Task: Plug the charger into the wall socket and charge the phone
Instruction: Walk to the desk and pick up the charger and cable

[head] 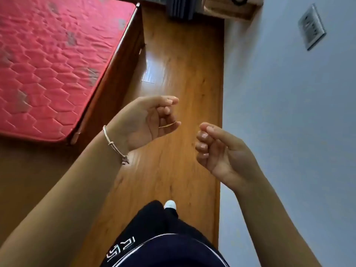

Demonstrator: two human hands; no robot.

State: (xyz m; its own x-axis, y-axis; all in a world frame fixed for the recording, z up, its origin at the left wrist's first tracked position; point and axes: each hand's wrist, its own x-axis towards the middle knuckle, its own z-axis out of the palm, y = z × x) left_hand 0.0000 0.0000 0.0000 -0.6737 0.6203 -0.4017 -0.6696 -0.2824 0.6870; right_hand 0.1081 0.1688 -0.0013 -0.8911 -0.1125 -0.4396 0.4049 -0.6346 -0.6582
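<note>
Left hand (146, 120) and right hand (217, 151) hovered apart above the wooden floor (183, 74), both empty with fingers loosely curled. The wall socket (312, 26) sat on the wall at upper right.

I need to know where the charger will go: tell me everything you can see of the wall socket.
The wall socket is a grey rectangular plate with a raised frame, set flush in the pale wall at the upper right of the view, seen at a steep angle. Dark slots show on its face, too blurred to count. Nothing is plugged into it and nothing touches it. It sits well ahead of both hands, above the strip of wooden floor.
</note>
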